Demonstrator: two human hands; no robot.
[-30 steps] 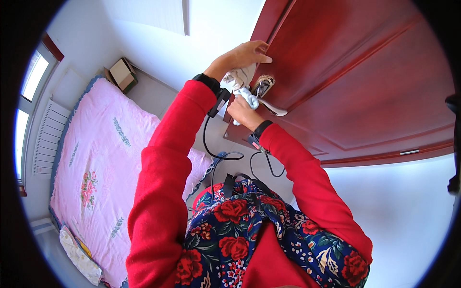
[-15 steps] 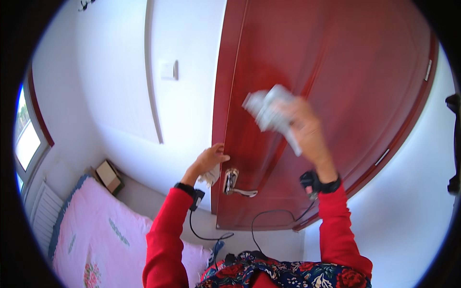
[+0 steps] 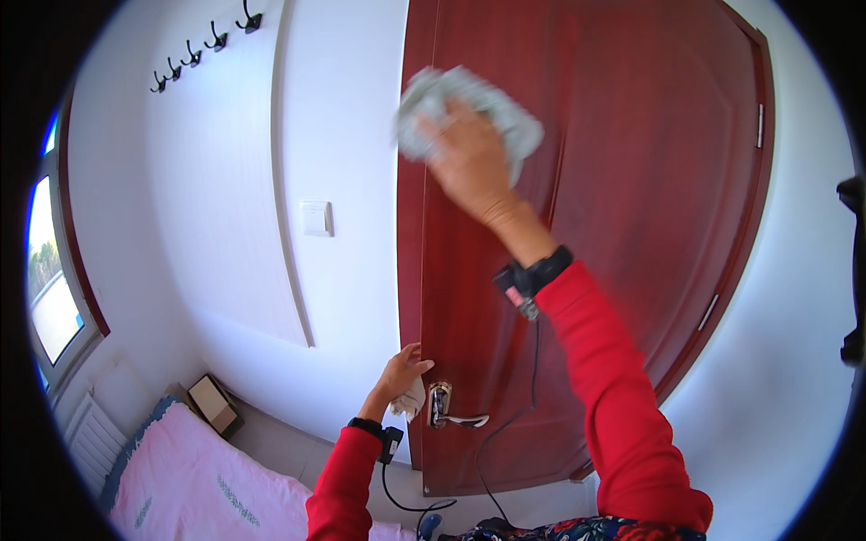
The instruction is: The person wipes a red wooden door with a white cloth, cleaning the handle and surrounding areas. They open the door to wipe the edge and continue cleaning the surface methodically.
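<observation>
Red wooden door (image 3: pixel 649 234) stands beside a white wall (image 3: pixel 352 298), and at the upper middle of the frame the right hand (image 3: pixel 474 162), somewhat blurred, grips a pale grey cloth (image 3: pixel 516 126) before it, fingers bent into the fabric. At lower middle, the left hand (image 3: pixel 397 375) has thumb and fingers at the door's edge, near the metal handle (image 3: pixel 465 420); how firmly they press together, I cannot tell.

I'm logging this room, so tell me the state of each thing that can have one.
Door: apparently slightly ajar
Door handle: lever roughly level
Grey cloth: bunched in right hand, blurred
Pale cloth: crumpled in left hand
Wall hooks: fixed in a row
Light switch: setting unclear
Window: open or shut unclear
</observation>
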